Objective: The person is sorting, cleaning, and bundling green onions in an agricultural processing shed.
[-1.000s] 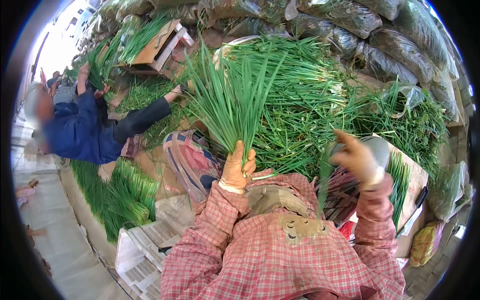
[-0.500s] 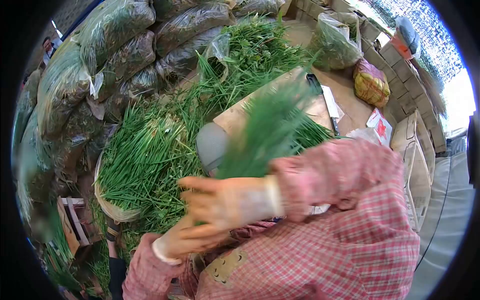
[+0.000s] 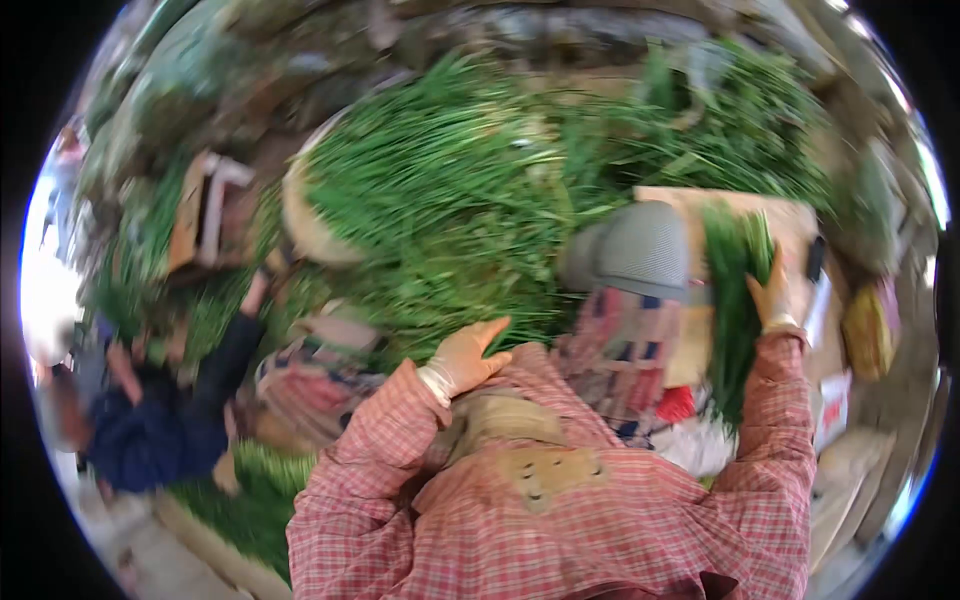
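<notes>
My left hand (image 3: 466, 358), in a pale orange glove, is near my lap with thumb and fingers apart and nothing in it. On the right, my right hand (image 3: 774, 295), gloved alike, lies against a bunch of long green stalks (image 3: 735, 300) on a wooden board (image 3: 690, 345), its fingers spread beside the bunch. Left of the board is my knee with a grey pad (image 3: 645, 245). A large heap of green stalks (image 3: 420, 170) spreads in front of me, partly on a round pale-rimmed basket (image 3: 298, 195).
Filled plastic bags (image 3: 200, 80) line the back. A dark handle (image 3: 816, 260) lies at the board's right edge, near a yellow bag (image 3: 870, 325). A wooden box (image 3: 195, 215) stands at left. Another person in dark blue (image 3: 155, 430) sits at the lower left.
The view has swung left. My hands, close together before, are now far apart; the left is empty near my lap. The stalks blurred in motion above my hands now lie on the board at right.
</notes>
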The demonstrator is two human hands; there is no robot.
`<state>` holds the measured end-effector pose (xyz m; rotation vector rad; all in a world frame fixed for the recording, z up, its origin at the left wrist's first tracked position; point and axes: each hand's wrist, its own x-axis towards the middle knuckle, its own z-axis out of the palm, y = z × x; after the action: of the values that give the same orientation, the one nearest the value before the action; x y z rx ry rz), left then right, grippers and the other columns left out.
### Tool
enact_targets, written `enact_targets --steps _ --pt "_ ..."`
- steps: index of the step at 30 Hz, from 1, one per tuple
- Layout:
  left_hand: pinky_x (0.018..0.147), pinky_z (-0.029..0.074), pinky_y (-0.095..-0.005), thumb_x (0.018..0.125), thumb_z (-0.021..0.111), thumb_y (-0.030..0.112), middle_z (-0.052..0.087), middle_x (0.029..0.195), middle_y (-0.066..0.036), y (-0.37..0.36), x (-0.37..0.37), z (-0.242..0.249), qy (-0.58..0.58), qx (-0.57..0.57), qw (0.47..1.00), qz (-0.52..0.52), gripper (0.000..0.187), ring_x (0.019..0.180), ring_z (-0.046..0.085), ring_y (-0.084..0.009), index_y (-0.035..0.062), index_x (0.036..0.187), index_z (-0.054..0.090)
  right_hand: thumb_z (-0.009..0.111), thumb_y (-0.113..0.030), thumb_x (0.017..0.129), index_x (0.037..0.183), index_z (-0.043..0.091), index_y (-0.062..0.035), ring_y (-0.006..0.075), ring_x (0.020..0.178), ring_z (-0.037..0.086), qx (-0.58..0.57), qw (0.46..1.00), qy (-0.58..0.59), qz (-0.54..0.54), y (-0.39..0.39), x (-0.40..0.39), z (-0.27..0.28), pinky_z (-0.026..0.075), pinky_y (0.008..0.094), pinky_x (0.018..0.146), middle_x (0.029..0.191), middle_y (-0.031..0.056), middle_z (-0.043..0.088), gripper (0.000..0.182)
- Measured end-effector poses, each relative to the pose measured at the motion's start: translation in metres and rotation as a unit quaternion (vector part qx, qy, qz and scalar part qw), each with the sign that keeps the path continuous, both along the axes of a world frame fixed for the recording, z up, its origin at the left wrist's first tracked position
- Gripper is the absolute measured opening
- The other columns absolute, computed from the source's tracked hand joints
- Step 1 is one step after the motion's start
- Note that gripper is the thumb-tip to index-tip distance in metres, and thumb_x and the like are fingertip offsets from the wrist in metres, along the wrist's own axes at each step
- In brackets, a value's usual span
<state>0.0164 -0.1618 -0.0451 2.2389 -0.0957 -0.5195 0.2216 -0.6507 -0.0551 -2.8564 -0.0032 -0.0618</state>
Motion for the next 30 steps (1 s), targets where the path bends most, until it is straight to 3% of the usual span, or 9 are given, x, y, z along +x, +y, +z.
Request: enact_targets --steps 2,4,5,10,16,18,23,25,30 --pt "0.093 0.041 -0.0335 0.078 0.063 0.024 0.052 0.121 -0.018 0.03 -0.038 0.003 0.115 0.082 0.989 0.048 0.058 0.111 0.051 -0.0271 0.0033 0.128 0.042 0.068 -0.037 0.074 0.132 0.034 -0.0071 0.0353 0.11 0.05 -0.276 0.959 -0.028 0.058 -0.023 0.011 -0.027 0.043 0.0427 0.087 0.12 0.0226 0.048 0.073" --pt "0.092 0.04 -0.0368 0.078 0.061 0.031 0.053 0.118 -0.02 0.053 -0.071 -0.01 0.099 0.041 0.983 0.15 0.058 0.108 0.051 -0.0322 0.0027 0.126 0.044 0.062 -0.049 0.074 0.13 0.035 -0.0071 0.0327 0.112 0.048 -0.338 0.925 0.172 -0.033 0.051 0.017 0.065 0.043 0.0457 0.085 0.123 0.0203 0.046 0.075" --pt "0.092 0.04 -0.0385 0.077 0.061 0.034 0.054 0.116 -0.021 0.064 -0.088 -0.024 0.091 0.018 0.976 0.197 0.059 0.106 0.051 -0.0348 0.0025 0.124 0.045 0.06 -0.052 0.074 0.128 0.039 -0.0074 0.0304 0.112 0.048 -0.419 0.902 0.1 0.008 0.055 0.026 0.073 0.044 0.0459 0.083 0.124 0.0178 0.046 0.073" --pt "0.093 0.039 -0.0385 0.075 0.064 0.027 0.052 0.117 -0.016 0.094 -0.038 -0.045 -0.002 0.16 0.955 0.249 0.053 0.11 0.048 -0.0313 0.002 0.119 0.049 0.065 -0.017 0.073 0.119 0.051 -0.0017 0.031 0.106 0.052 0.036 0.935 0.022 0.353 0.247 0.056 0.139 0.042 0.0377 0.089 0.115 0.0185 0.054 0.05" --pt "0.101 0.03 -0.0425 0.072 0.066 0.033 0.043 0.129 -0.014 0.094 0.048 -0.085 -0.051 0.306 0.948 0.067 0.061 0.121 0.038 -0.0324 0.0088 0.125 0.047 0.065 -0.051 0.067 0.103 0.059 -0.0055 0.0325 0.093 0.058 -0.352 0.739 0.23 0.526 0.457 0.021 -0.005 0.044 0.0408 0.084 0.096 0.0173 0.061 0.058" --pt "0.101 0.028 -0.0465 0.072 0.065 0.039 0.042 0.129 -0.014 0.099 0.047 -0.123 -0.098 0.323 0.938 0.081 0.068 0.119 0.039 -0.0346 0.0106 0.13 0.041 0.065 -0.062 0.06 0.103 0.056 -0.0029 0.0311 0.096 0.058 -0.268 0.753 0.206 0.565 0.468 0.002 -0.063 0.041 0.0413 0.087 0.097 0.0151 0.062 0.074" --pt "0.09 0.04 -0.0455 0.073 0.065 0.036 0.033 0.133 -0.023 0.018 -0.032 -0.156 0.178 0.279 0.933 0.142 0.077 0.111 0.043 -0.0422 0.0131 0.137 0.029 0.07 -0.053 0.059 0.136 0.018 0.0034 0.0304 0.092 0.059 -0.394 0.595 0.328 0.619 0.434 -0.104 -0.107 0.047 0.0398 0.076 0.107 0.0207 0.056 0.109" --pt "0.084 0.044 -0.044 0.072 0.066 0.03 0.03 0.134 -0.025 -0.001 -0.046 -0.171 0.254 0.257 0.926 0.112 0.08 0.109 0.044 -0.0439 0.0141 0.139 0.024 0.056 -0.021 0.077 0.137 0.02 0.0036 0.0265 0.087 0.061 -0.438 0.556 0.363 0.606 0.405 -0.142 -0.133 0.048 0.0402 0.073 0.099 0.0191 0.06 0.074" --pt "0.077 0.048 -0.041 0.071 0.065 0.023 0.028 0.134 -0.025 0.012 -0.036 -0.154 0.317 0.192 0.926 0.075 0.087 0.108 0.045 -0.0449 0.0163 0.142 0.015 0.063 -0.036 0.074 0.128 0.038 0.001 0.0252 0.078 0.062 -0.468 0.475 0.398 0.63 0.492 -0.107 -0.067 0.048 0.0407 0.068 0.09 0.0143 0.062 0.07"
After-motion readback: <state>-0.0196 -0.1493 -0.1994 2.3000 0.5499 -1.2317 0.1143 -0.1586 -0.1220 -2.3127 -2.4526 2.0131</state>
